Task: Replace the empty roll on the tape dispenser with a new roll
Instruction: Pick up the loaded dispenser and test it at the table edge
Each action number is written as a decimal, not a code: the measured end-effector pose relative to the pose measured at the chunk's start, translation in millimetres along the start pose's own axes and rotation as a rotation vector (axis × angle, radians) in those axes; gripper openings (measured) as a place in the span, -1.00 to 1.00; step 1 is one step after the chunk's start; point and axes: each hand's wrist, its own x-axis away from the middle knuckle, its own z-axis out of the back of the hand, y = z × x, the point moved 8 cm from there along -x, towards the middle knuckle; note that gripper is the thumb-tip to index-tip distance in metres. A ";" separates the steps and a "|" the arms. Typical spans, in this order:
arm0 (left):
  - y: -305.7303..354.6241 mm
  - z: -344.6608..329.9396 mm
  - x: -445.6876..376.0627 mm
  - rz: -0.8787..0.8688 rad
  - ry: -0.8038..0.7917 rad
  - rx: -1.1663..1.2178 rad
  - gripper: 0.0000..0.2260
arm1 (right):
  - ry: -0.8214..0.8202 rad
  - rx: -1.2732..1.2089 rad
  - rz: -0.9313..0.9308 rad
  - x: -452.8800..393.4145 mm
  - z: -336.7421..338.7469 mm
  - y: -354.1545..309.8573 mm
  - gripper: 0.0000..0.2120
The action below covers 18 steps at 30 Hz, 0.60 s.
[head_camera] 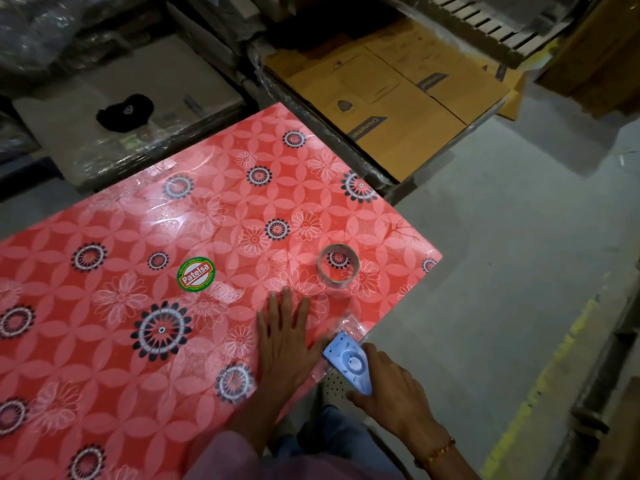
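Holding: right hand (391, 386) curled around the rear of a pale blue plastic tape dispenser (349, 363), fingers wrapped over its far side, at the near right edge of the table.
Dispenser shape: wedge-like, narrow at its front end and rounded at the back, smooth shell with small speckled marks and a round white hub in the middle of its side.
Wrapper: a crinkled clear film (349, 323) juts from the dispenser's front end and lies on the tabletop, glossy and see-through.
Left hand (287, 341): flat on the table, palm down, fingers spread and straight, thumb reaching toward the dispenser; whether it touches the shell cannot be told because of blur.
Tape roll (338, 266): a ring lying flat on the table beyond the hands, apart from both, thin tan wall with a translucent sheen, the table pattern showing through its open centre; whether it is the new roll or the spent one cannot be told.
Table (138, 237): rectangular top, glossy red laminate printed with pale petal lattice, white line-drawn daisies and dark ringed rosettes; glare streaks across it.
Sticker (195, 274): oval, green-rimmed with a red band reading "Patelsa", stuck flat on the tabletop left of the roll.
Wrist: a thin beaded bracelet (440, 452) on the right arm.
Surroundings: brown corrugated cardboard boxes (398, 98) behind the table, some under plastic wrap; grey concrete floor (502, 271) on the right.
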 end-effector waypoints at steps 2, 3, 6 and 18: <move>2.3 -4.0 0.0 0.026 -0.009 0.006 -0.20 | 0.000 0.013 0.004 -1.1 -1.4 1.0 -0.29; 2.3 -5.2 -0.5 0.037 -0.010 0.004 -0.20 | 0.002 0.015 0.006 -1.2 -1.5 1.5 -0.30; 0.3 -8.3 -2.3 0.063 -0.002 0.002 -0.20 | 0.012 0.007 0.015 -1.6 -3.4 2.9 -0.35; 0.0 -9.0 -5.2 0.138 -0.047 0.074 -0.11 | 0.024 0.002 0.025 -3.0 -5.1 7.5 -0.36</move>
